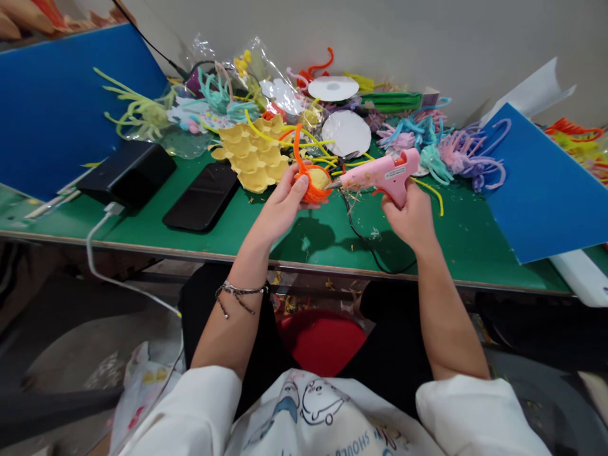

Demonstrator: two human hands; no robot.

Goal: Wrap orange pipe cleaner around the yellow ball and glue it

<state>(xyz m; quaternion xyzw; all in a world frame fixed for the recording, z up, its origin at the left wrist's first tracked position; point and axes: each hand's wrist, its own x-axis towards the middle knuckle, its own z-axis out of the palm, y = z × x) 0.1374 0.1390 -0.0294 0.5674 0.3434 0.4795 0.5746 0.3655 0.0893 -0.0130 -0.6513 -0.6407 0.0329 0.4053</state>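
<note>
My left hand (286, 201) is closed around a small round piece wrapped in orange pipe cleaner (313, 190), with one orange strand sticking up. A pale yellow centre (318, 178) faces right inside the orange wrap. My right hand (412, 212) grips a pink hot glue gun (380, 176) by its handle. The gun's metal nozzle points left, at the edge of the pale centre; whether it touches I cannot tell. Behind my left hand lies a yellow egg-carton-like sheet (254, 155), with yellow pipe cleaners (327, 152) beside it.
A black phone (202, 197) and a black box with a white cable (127, 174) lie on the left of the green table (468, 237). White discs (346, 133) and pipe-cleaner bunches (468, 149) pile up behind. Blue boards (546, 183) stand at both sides. The gun's black cord (361, 235) trails below.
</note>
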